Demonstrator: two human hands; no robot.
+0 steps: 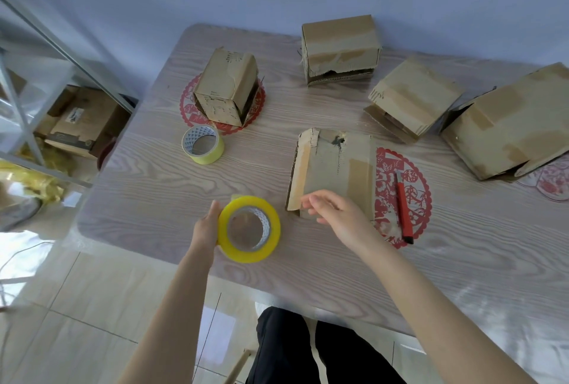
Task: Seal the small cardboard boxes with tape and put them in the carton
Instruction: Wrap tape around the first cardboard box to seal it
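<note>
My left hand [205, 226] grips a roll of yellow tape [250, 229] just above the table's near edge, and a short tab of tape stands up at the roll's top. A small flat cardboard box [335, 165] lies in the middle of the table with old brown tape on it. My right hand [338, 214] hovers over that box's near edge with its fingers loosely curled; the fingertips are at the near-left corner and hold nothing. Other small boxes stand at the back left [228, 88], back middle [340, 48] and right [412, 97].
A larger cardboard box [508, 119] lies at the far right. A second tape roll [203, 145] sits left of centre. A red utility knife [403, 208] rests on a red paper cutting [415, 168]. On the floor to the left, under a metal rack [18, 112], is another carton [83, 119].
</note>
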